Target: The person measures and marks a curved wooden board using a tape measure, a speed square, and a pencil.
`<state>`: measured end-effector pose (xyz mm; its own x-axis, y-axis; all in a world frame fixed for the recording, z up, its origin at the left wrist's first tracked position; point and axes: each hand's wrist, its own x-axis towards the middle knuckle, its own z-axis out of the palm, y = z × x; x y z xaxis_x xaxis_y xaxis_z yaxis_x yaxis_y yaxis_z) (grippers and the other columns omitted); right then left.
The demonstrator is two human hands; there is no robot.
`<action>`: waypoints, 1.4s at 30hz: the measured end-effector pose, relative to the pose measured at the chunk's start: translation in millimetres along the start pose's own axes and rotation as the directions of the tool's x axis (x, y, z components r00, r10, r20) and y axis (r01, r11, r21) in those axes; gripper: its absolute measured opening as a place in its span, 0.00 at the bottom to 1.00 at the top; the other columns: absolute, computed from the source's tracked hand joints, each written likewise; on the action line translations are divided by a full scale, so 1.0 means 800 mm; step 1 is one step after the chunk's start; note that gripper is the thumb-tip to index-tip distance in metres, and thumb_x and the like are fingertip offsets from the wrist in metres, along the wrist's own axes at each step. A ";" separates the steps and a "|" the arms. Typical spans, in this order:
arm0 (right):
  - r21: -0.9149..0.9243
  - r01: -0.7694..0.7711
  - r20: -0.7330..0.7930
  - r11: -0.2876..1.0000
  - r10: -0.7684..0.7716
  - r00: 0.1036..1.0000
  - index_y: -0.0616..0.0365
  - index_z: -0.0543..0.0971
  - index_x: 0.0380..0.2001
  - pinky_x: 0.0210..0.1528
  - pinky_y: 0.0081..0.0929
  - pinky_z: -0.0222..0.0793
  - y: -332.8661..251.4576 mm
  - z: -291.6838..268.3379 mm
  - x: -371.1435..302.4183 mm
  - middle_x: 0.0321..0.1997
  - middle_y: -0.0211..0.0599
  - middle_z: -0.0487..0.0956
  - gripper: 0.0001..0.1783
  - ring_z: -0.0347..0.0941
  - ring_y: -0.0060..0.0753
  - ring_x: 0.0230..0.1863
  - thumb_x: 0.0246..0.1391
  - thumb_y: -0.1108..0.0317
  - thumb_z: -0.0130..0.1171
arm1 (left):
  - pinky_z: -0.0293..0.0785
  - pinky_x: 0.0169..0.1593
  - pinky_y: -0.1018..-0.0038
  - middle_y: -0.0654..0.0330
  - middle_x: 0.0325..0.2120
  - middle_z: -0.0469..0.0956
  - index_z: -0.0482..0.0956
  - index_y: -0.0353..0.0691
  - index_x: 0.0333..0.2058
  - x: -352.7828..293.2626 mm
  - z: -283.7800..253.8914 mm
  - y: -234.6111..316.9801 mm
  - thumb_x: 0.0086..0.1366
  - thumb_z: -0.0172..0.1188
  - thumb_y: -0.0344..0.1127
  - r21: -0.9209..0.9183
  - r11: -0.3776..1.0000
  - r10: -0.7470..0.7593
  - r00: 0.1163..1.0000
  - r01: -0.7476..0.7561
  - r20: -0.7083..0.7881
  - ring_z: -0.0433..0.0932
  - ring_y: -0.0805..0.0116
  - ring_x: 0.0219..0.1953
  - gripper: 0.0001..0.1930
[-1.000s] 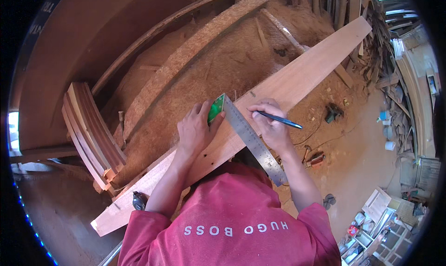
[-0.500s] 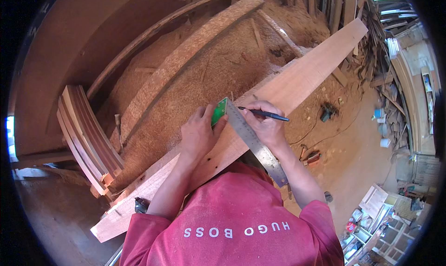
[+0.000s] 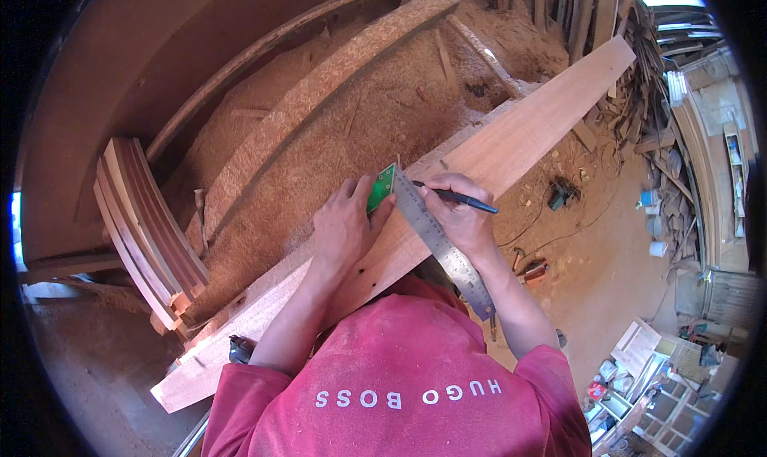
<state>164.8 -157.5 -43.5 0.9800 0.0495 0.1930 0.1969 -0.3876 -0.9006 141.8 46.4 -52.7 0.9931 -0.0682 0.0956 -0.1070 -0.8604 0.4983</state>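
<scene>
A long, pale reddish wooden board (image 3: pixel 551 113) lies diagonally in front of me, from the lower left to the upper right. Across it rests a try square with a green stock (image 3: pixel 382 188) and a steel blade (image 3: pixel 442 248), whose lower end reaches past the board's near edge. My left hand (image 3: pixel 345 221) is closed on the green stock at the far edge. My right hand (image 3: pixel 462 221) grips a black pen (image 3: pixel 455 196), its tip beside the blade's upper end. Part of the blade passes close beside my right wrist.
Beyond the board, a curved wooden beam (image 3: pixel 319 85) lies over sawdust. Several curved strips (image 3: pixel 148 225) are stacked at the left. A corded power tool (image 3: pixel 563 193) and a hammer (image 3: pixel 518 259) lie on the floor at the right. Scrap wood (image 3: pixel 639 81) is piled behind.
The view has shifted slightly. Both hands, the try square and the pen keep nearly the same places on the board, with the pen tip still along the blade.
</scene>
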 end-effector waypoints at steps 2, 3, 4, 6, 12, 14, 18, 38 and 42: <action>0.000 0.048 -0.015 0.999 -0.048 0.999 0.66 0.84 0.33 0.35 0.30 0.76 0.010 0.002 -0.001 0.31 0.45 0.84 0.05 0.82 0.36 0.31 0.52 0.76 0.70 | 0.81 0.39 0.55 0.52 0.37 0.80 0.78 0.43 0.52 0.001 0.000 0.000 0.69 0.61 0.54 -0.002 1.000 0.009 1.000 -0.009 -0.012 0.84 0.49 0.41 0.23; -0.002 0.096 -0.032 0.995 -0.096 0.995 0.66 0.84 0.32 0.35 0.30 0.76 0.014 0.001 -0.001 0.31 0.45 0.83 0.05 0.82 0.36 0.32 0.52 0.76 0.69 | 0.81 0.39 0.55 0.52 0.37 0.80 0.78 0.43 0.53 0.001 0.001 0.000 0.69 0.61 0.54 -0.003 1.000 0.020 1.000 -0.021 -0.024 0.84 0.49 0.41 0.23; 0.001 0.097 -0.028 0.995 -0.097 0.995 0.66 0.84 0.32 0.35 0.30 0.76 0.014 0.001 -0.001 0.31 0.45 0.83 0.05 0.82 0.36 0.32 0.52 0.76 0.69 | 0.81 0.39 0.55 0.52 0.37 0.80 0.78 0.43 0.53 0.000 0.000 0.000 0.69 0.61 0.54 -0.001 1.000 0.017 1.000 -0.017 -0.025 0.84 0.49 0.41 0.23; -0.009 0.063 -0.002 0.998 -0.063 0.998 0.66 0.83 0.31 0.35 0.30 0.76 0.012 0.000 -0.001 0.31 0.45 0.83 0.05 0.82 0.37 0.33 0.49 0.78 0.69 | 0.81 0.39 0.56 0.52 0.38 0.80 0.78 0.44 0.53 0.000 -0.002 0.000 0.69 0.61 0.54 0.014 1.000 0.005 1.000 -0.005 -0.017 0.84 0.50 0.40 0.23; -0.029 0.140 0.024 0.990 -0.140 0.990 0.66 0.81 0.30 0.36 0.29 0.77 0.015 -0.005 0.000 0.33 0.45 0.83 0.05 0.82 0.35 0.33 0.51 0.78 0.68 | 0.81 0.40 0.55 0.52 0.40 0.81 0.77 0.44 0.53 0.002 -0.004 0.003 0.69 0.62 0.54 -0.003 1.000 0.000 1.000 0.000 0.004 0.84 0.49 0.41 0.23; -0.001 0.174 -0.039 0.985 -0.173 0.984 0.65 0.81 0.31 0.37 0.28 0.77 0.012 -0.018 0.001 0.34 0.45 0.83 0.05 0.82 0.35 0.35 0.52 0.78 0.68 | 0.81 0.40 0.55 0.52 0.40 0.81 0.77 0.44 0.53 0.002 -0.003 0.004 0.69 0.62 0.54 0.005 1.000 -0.011 1.000 0.011 0.016 0.85 0.49 0.41 0.23; 0.023 0.194 -0.209 0.981 -0.185 0.960 0.65 0.81 0.35 0.41 0.27 0.78 0.017 -0.079 0.003 0.38 0.43 0.84 0.07 0.81 0.31 0.38 0.56 0.75 0.70 | 0.81 0.39 0.53 0.50 0.44 0.82 0.76 0.45 0.56 0.015 0.004 0.013 0.69 0.61 0.56 0.036 0.999 -0.042 0.997 0.040 0.065 0.85 0.45 0.42 0.26; 0.070 0.021 -0.111 0.997 -0.013 0.994 0.63 0.84 0.36 0.41 0.24 0.75 0.077 -0.204 0.125 0.35 0.35 0.83 0.07 0.79 0.23 0.38 0.60 0.70 0.68 | 0.81 0.43 0.54 0.49 0.45 0.81 0.75 0.43 0.57 0.152 0.093 0.143 0.70 0.61 0.54 0.021 1.000 0.006 0.999 -0.005 -0.035 0.84 0.46 0.43 0.26; 0.117 0.013 0.012 0.993 -0.014 1.000 0.66 0.83 0.35 0.41 0.27 0.76 0.087 -0.192 0.143 0.34 0.41 0.84 0.05 0.81 0.29 0.37 0.58 0.74 0.67 | 0.79 0.45 0.51 0.47 0.46 0.81 0.76 0.43 0.58 0.155 0.094 0.145 0.69 0.62 0.53 0.003 1.000 -0.027 1.000 0.027 -0.004 0.84 0.43 0.43 0.26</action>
<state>285.6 -320.6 -24.1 0.9774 0.0663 0.2008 0.2113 -0.2762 -0.9376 256.2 -99.7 -47.9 0.9954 -0.0429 0.0859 -0.0802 -0.8635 0.4979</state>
